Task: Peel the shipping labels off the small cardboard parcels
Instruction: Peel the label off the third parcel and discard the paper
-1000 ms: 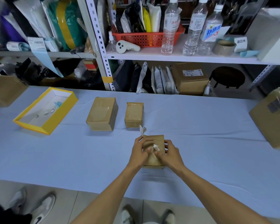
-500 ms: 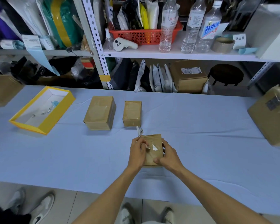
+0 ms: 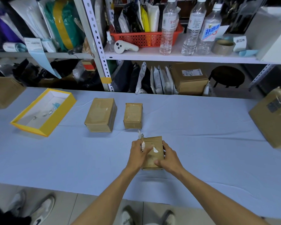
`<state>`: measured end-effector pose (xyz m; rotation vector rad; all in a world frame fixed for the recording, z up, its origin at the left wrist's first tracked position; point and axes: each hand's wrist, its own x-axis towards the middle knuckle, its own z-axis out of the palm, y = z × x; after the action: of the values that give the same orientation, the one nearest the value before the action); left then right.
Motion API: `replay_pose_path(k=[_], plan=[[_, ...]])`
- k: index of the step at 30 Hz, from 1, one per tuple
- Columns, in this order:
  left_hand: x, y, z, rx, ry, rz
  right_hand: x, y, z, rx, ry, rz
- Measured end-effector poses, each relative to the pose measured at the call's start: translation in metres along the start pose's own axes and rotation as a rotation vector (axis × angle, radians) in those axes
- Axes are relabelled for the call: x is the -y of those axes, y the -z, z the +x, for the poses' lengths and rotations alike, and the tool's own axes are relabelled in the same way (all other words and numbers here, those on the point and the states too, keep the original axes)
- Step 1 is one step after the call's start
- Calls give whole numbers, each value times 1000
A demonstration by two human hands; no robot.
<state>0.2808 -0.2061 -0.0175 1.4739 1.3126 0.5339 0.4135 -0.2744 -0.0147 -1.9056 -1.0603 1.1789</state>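
Right at the near edge of the table point(image 3: 209, 159), the small parcel point(image 3: 153, 157) lies flat on the pale blue cloth between the person's two hands. The left hand point(image 3: 136, 154) has its fingers curled at the box's left side and pinches the label point(image 3: 140, 135), whose torn free end stands up past the far-left corner. The right hand point(image 3: 169, 158) clasps the right side, thumb laid across the near top face. A white scrap point(image 3: 155, 150) is stuck on top of the box.

To my eye the box is light and stiff enough to be pinned with one hand. The label looks thin and ready to tear, so I'd take it low, close to where it meets the cardboard, and draw it slowly along the face. The scrap probably needs a fingernail under its edge.

Beyond the hands there is open cloth on both sides for turning the box. Further back stand two more parcels, the wider one point(image 3: 101, 114) on the left and the narrower one point(image 3: 133, 115) just beside it. I can see no labels on their tops. A yellow tray point(image 3: 44, 129) sits well off to the left, and a large carton point(image 3: 272, 120) crowds the right end. Behind the table, shelving point(image 3: 169, 58) holds bottles and a red basket.
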Motion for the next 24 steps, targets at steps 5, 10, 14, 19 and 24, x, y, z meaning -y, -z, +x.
replay_pose_path(k=[5,10,14,19,24], plan=[[-6,-11,0,-54,20,242,-3,-2,0,-10,17,32],[-6,-16,-3,-144,-8,320,-8,-3,-1,-5,42,26],[-6,-17,-1,-144,-25,339,-11,-4,0,-4,54,9],[-6,-16,2,-143,-19,351,-12,-6,2,-3,78,-10],[-7,-16,2,-116,-33,379,-13,-5,3,-5,86,-15]])
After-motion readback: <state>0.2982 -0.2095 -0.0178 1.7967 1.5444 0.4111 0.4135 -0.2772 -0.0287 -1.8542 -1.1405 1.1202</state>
